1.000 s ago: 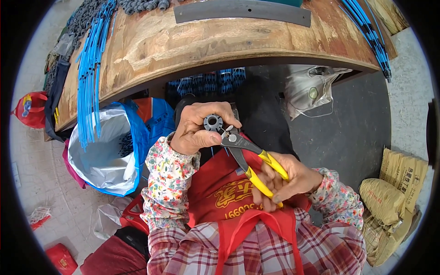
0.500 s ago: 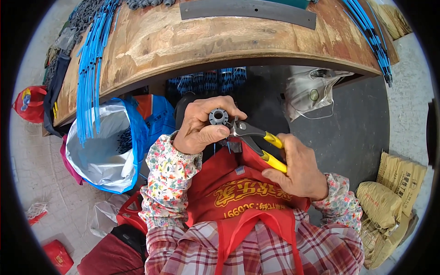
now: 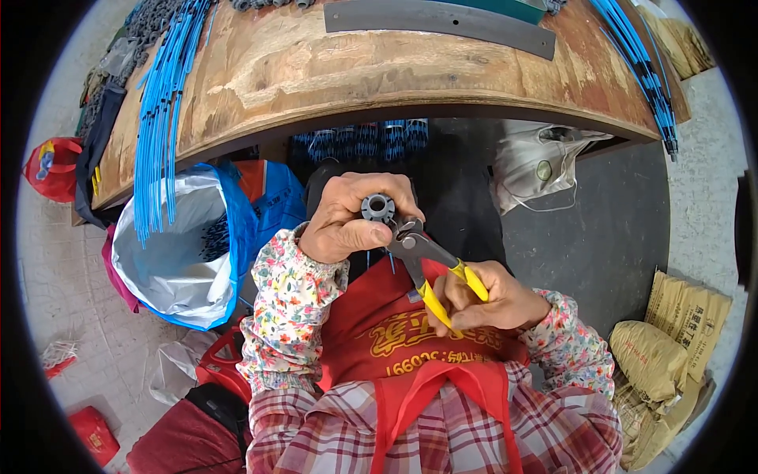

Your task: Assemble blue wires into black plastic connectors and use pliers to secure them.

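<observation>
My left hand (image 3: 338, 225) is closed around a grey slotted plastic ring-shaped fitting (image 3: 379, 220), its round hole facing up between thumb and fingers. Thin blue strands hang below that hand. My right hand (image 3: 499, 299) grips yellow-handled pliers (image 3: 431, 251), whose handles are spread apart. The jaws sit right beside the fitting, at my left thumb and fingertips; whether they bite on anything is too small to tell. Beneath both hands lies a red apron (image 3: 367, 304) with yellow print over my lap.
A wooden workbench (image 3: 276, 75) curves across the far side, bearing a grey metal strip (image 3: 442, 22) and blue strands (image 3: 162, 110) hanging over its left edge. A white-lined blue bag (image 3: 170, 280) stands open at left. A whitish bag (image 3: 541, 162) hangs under the bench; brown sacks (image 3: 651, 355) lie at right.
The pliers' handles have spread wider, and my right hand has shifted down and left with them. My left hand keeps its hold on the grey fitting, nearly in place.
</observation>
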A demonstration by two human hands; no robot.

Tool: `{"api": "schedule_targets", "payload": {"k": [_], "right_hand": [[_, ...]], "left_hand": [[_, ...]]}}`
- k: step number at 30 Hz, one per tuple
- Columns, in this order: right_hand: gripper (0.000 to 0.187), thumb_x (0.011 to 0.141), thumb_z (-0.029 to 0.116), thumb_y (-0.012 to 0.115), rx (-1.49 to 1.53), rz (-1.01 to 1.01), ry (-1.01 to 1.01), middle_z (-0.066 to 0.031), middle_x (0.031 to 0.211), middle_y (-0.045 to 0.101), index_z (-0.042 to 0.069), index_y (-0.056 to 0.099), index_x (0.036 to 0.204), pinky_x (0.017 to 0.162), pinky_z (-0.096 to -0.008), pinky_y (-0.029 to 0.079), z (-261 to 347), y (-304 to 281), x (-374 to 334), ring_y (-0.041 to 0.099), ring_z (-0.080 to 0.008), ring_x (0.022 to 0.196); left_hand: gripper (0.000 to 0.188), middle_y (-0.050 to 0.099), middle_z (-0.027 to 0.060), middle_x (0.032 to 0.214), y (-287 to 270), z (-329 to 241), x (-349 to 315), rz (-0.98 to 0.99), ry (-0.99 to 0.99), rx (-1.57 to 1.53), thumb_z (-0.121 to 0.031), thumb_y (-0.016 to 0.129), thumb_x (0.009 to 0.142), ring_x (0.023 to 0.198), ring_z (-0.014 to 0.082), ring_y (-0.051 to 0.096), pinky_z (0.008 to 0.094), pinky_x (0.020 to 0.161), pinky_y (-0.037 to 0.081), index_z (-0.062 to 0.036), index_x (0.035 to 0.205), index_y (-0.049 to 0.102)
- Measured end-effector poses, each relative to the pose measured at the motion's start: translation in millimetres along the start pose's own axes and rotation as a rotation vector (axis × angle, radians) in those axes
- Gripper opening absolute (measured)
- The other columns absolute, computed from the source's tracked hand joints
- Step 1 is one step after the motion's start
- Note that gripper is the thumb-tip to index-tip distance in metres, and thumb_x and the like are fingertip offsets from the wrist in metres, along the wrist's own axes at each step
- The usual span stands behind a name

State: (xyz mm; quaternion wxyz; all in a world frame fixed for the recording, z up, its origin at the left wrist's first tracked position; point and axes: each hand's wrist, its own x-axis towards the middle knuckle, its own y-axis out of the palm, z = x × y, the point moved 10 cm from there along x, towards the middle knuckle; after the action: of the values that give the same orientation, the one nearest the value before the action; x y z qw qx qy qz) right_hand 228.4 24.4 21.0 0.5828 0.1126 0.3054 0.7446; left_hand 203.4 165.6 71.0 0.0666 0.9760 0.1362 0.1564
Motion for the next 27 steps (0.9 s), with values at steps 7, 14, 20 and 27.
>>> {"api": "schedule_targets", "payload": {"k": [7, 14, 20, 27], "right_hand": [[0.026, 0.096, 0.027, 0.05, 0.296, 0.059, 0.243, -0.0147, 0.095, 0.061, 0.001, 0.051, 0.097, 0.074, -0.0301, 0.052, -1, 21, -9, 0.064, -0.019, 0.083], [0.028, 0.097, 0.031, 0.049, 0.444, 0.083, 0.131, -0.01, 0.082, 0.055, 0.004, 0.046, 0.091, 0.06, -0.0265, 0.049, -2, 28, -9, 0.058, -0.0148, 0.067], [0.034, 0.094, 0.036, 0.053, 0.386, 0.058, 0.089, -0.015, 0.077, 0.054, 0.003, 0.046, 0.093, 0.055, -0.0281, 0.047, -12, 24, -7, 0.053, -0.0168, 0.061], [0.034, 0.094, 0.036, 0.052, -0.047, -0.153, 0.103, -0.0114, 0.083, 0.057, 0.002, 0.046, 0.095, 0.059, -0.0264, 0.048, 15, 5, -14, 0.055, -0.0135, 0.066]], "left_hand": [[0.048, 0.061, 0.0126, 0.077, 5, -4, -2, 0.035, 0.029, 0.037, -0.044, 0.067, 0.078, 0.067, 0.0201, 0.057, 0.0298, 0.06, 0.043, 0.003, 0.087, 0.06], [0.049, 0.06, 0.0121, 0.077, 2, -3, -1, -0.024, 0.022, 0.068, -0.045, 0.066, 0.079, 0.068, 0.02, 0.057, 0.0295, 0.06, 0.043, 0.0026, 0.087, 0.06], [0.052, 0.057, 0.0096, 0.074, 1, 3, 1, -0.027, -0.028, 0.074, -0.049, 0.063, 0.08, 0.066, 0.0174, 0.054, 0.029, 0.059, 0.041, 0.0021, 0.085, 0.059], [0.059, 0.054, 0.0077, 0.073, -2, 3, -1, -0.063, -0.004, 0.066, -0.056, 0.053, 0.085, 0.065, 0.0157, 0.051, 0.0282, 0.058, 0.038, 0.0026, 0.082, 0.056]]}}
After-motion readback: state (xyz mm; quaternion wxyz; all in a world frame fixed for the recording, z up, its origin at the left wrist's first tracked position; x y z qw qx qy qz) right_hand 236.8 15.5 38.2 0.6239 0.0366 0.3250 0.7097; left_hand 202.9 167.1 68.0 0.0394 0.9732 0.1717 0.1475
